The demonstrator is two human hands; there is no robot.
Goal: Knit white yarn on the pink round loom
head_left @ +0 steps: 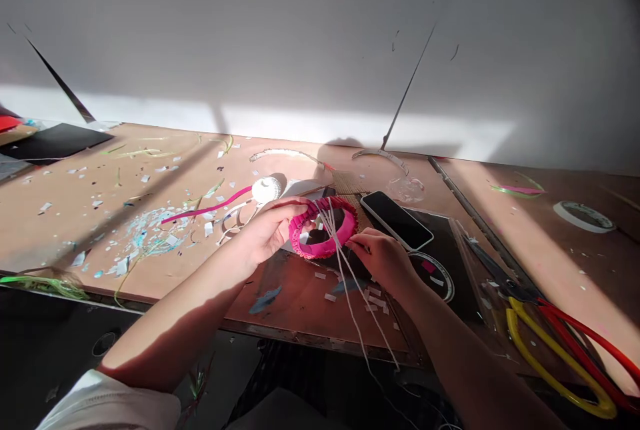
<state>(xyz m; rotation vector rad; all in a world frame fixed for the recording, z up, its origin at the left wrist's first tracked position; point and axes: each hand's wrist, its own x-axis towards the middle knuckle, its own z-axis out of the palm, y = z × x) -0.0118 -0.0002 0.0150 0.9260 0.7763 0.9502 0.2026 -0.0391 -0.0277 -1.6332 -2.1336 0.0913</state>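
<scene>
A bright pink fabric-covered ring (323,247) with a ruffled edge is held up over the table. My left hand (274,227) grips its upper left side between thumb and fingers. Several white cords (345,260) cross the front of the ring from its top and hang past the table's front edge. At the ring's lower right edge, my right hand (385,253) is closed in a pinch; its fingertips touch or nearly touch the ring, and what they hold is too small to make out.
Behind my left hand lie a white roll (266,190) and a pink strip (205,211). To the right are a phone (397,220), a white tape ring (447,277) and large shears with red and yellow handles (550,357). Paper scraps (150,237) litter the table; a white wall (300,50) stands behind.
</scene>
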